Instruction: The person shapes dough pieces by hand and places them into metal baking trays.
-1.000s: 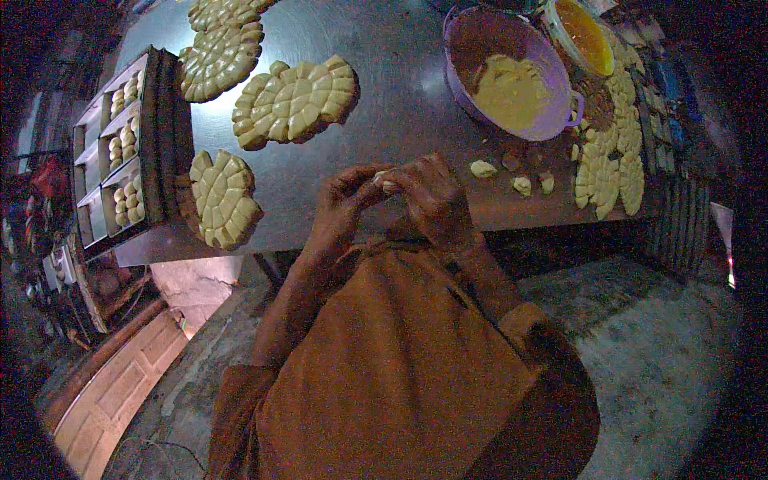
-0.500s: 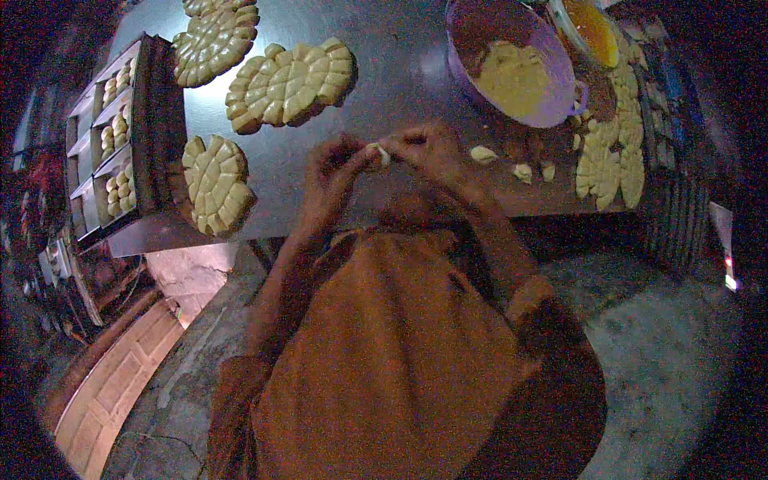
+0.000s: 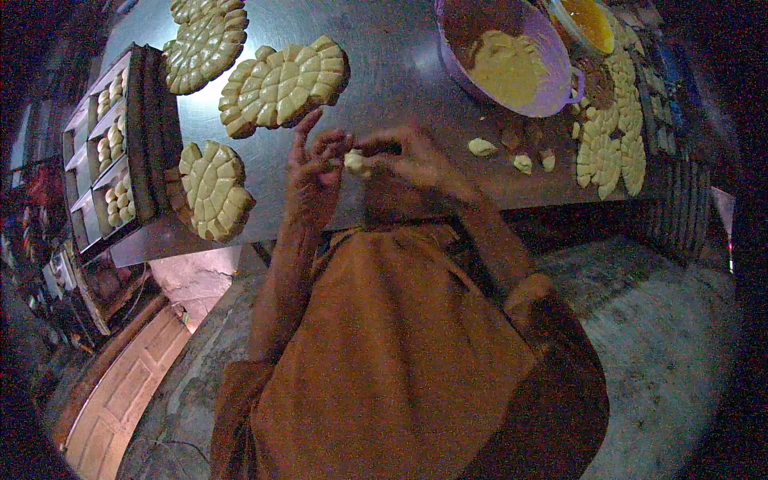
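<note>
A small pale ball of dough (image 3: 357, 163) is pinched between the thumb and fingers of my right hand (image 3: 410, 162), above the table's front edge. My left hand (image 3: 316, 164) is right beside it, its fingers apart and one finger raised; whether a fingertip touches the dough I cannot tell. To the right of my hands, small dough pieces (image 3: 482, 147) lie on the table. Past them stands a purple basin (image 3: 560, 62) with a pale, soft filling (image 3: 508, 68) inside.
Flat slabs of dough cut into sections (image 3: 284, 86) lie at the left, one slab (image 3: 212, 190) near the front edge. A compartmented tray (image 3: 100, 148) with rows of dough balls stands far left. More dough pieces (image 3: 612, 148) and an orange-filled bowl (image 3: 588, 24) are at right.
Both hands have shifted slightly left with the dough ball. My left fingers have spread away from it, while the right hand still pinches it. The view has turned a little.
</note>
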Available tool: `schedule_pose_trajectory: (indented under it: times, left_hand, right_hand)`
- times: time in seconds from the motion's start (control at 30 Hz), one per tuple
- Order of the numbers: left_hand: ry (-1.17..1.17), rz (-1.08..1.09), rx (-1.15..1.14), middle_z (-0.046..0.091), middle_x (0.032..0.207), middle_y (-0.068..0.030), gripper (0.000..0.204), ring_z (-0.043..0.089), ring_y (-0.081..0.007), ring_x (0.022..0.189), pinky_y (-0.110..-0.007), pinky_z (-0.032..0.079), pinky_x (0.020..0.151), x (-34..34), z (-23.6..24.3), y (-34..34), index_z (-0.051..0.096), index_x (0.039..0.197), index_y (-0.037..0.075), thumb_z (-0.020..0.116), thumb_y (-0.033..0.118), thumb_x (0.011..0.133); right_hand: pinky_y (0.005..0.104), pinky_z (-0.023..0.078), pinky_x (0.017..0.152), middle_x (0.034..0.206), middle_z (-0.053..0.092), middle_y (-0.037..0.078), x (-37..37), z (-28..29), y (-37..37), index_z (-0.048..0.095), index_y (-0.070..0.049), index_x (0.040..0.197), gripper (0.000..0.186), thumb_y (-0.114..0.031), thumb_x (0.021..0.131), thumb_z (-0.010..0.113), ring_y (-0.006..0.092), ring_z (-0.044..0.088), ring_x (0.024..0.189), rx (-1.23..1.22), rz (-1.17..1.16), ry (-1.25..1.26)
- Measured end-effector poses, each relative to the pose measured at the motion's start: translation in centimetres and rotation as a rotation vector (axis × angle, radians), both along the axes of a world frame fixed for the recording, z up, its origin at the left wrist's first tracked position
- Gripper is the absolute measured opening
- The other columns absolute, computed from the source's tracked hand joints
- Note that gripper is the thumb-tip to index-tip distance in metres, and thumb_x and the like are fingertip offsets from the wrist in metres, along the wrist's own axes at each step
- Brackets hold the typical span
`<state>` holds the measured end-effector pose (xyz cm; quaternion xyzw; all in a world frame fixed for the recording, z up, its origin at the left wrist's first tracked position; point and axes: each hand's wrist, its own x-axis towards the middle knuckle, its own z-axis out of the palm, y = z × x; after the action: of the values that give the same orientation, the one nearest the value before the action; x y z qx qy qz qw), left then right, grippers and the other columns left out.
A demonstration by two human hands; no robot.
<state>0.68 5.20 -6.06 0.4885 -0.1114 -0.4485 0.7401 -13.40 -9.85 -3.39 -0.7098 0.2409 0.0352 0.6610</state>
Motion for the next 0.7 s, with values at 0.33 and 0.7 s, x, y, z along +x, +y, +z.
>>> schedule_pose_trajectory:
  times: [0.33,0.7]
  left_hand:
    - [0.105,0.124,-0.019,0.054,0.133,-0.0199,0.053,0.057,-0.0317,0.121,-0.044,0.047,0.108,4.7,-6.6,7.5,0.033,0.147,0.002,0.049,0.009,0.098]
    - [-0.039,0.03,0.403,0.055,0.132,-0.0196,0.05,0.057,-0.0322,0.12,-0.044,0.047,0.107,0.4,-7.0,6.3,0.037,0.144,0.003,0.051,0.01,0.097]
  right_hand:
    - [0.0412,0.056,0.086,0.114,0.068,0.008,-2.6,-9.1,5.8,0.068,-0.009,0.116,0.031,-0.008,0.085,0.066,0.0284,0.067,0.101,-1.254,0.125,-0.25]
    - [0.0411,0.054,0.096,0.129,0.065,0.011,-12.0,-9.6,-0.5,0.066,-0.011,0.128,0.042,0.0,0.09,0.052,0.0314,0.064,0.114,-1.093,-0.472,0.198]
